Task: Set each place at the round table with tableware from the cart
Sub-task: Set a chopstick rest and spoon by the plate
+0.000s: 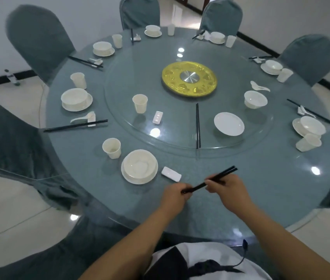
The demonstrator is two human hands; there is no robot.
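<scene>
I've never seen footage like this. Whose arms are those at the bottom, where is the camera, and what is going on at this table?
There is no machine here: the camera sits on a person's head, looking down at their own arms. The left hand and right hand together hold a pair of black chopsticks above the round table. Just beyond lie a white chopstick rest, a bowl on a plate and a paper cup: one place setting. Similar settings ring the table. On the glass turntable wait a spare plate, bowl, cup and chopsticks.
</scene>
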